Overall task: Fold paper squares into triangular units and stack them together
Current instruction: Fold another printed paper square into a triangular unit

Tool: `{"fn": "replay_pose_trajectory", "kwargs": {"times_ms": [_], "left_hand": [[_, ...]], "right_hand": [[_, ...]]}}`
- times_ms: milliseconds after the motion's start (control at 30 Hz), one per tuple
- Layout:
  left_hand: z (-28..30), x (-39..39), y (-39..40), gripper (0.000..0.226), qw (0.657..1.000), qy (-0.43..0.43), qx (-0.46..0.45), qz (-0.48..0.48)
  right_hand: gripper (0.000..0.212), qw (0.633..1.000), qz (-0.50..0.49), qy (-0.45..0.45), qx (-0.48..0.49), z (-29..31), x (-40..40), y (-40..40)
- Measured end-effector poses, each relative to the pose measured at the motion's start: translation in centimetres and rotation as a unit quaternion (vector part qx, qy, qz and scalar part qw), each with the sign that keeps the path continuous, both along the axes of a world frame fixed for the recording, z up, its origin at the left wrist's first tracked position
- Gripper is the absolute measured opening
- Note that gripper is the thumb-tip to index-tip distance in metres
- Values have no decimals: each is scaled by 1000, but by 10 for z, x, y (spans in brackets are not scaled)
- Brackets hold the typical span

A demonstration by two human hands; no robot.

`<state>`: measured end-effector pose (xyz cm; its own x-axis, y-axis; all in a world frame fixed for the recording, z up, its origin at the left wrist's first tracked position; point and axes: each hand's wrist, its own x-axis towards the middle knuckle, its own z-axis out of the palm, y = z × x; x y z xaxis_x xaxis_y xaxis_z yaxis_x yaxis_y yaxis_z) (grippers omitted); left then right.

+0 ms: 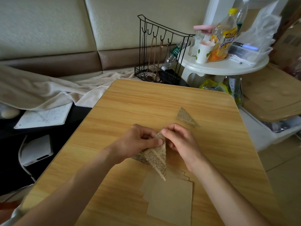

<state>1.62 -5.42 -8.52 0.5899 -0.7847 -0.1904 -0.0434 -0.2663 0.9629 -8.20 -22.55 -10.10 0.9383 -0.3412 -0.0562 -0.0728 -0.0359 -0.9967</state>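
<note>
Above the middle of the wooden table [162, 101] I hold a partly folded sheet of newsprint-patterned paper [157, 158], its long point hanging down toward me. My left hand [138, 141] pinches its left side between thumb and fingers. My right hand [179, 141] pinches its top corner. One finished triangular unit [185, 117] of the same printed paper lies flat further back on the right. A loose stack of plain tan paper squares [169, 198] lies on the table just below my hands.
A black wire rack [162, 51] stands behind the table's far edge. A small white round table [228, 66] at the back right carries bottles and a paper cup. An open notebook [45, 116] and a white device [36, 150] lie to the left.
</note>
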Motion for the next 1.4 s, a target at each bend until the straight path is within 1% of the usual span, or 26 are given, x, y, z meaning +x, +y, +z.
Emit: {"fn": "replay_pose_trajectory", "kwargs": {"times_ms": [100, 233, 400, 467, 600, 700, 900, 967, 1000, 1233, 1400], "left_hand": [[1, -1, 0, 21, 1000, -14, 10, -12], [0, -1, -1, 8, 998, -18, -2, 55], [1, 3, 1, 6, 993, -38, -9, 110], [1, 2, 1, 6, 993, -40, -9, 111], [-2, 2, 1, 7, 992, -50, -16, 114], [-2, 3, 2, 8, 992, -60, -14, 108], [-4, 5, 2, 8, 993, -49, -21, 104], [-4, 6, 2, 7, 993, -48, -22, 102], [-4, 6, 3, 7, 993, -49, -22, 102], [-4, 8, 3, 7, 993, -38, -28, 112], [-3, 7, 3, 6, 991, -55, -29, 120]], "right_hand": [[12, 999, -16, -18, 21, -1, 1, 0], [10, 998, -33, -29, 51, -2, 1, 0], [15, 996, -67, -27, 55, -4, 3, 2], [15, 996, -69, -30, 53, -5, 3, 2], [12, 999, -32, -16, 34, -7, 3, 3], [12, 999, -39, -23, 15, -8, 2, 4], [3, 997, -46, -47, 31, -6, 1, 5], [15, 998, -36, -53, 28, -6, 0, 4], [17, 998, -33, -55, 25, -6, 0, 4], [8, 996, -58, -61, 29, -8, 0, 5], [7, 996, -53, -39, 52, -8, 2, 4]]}}
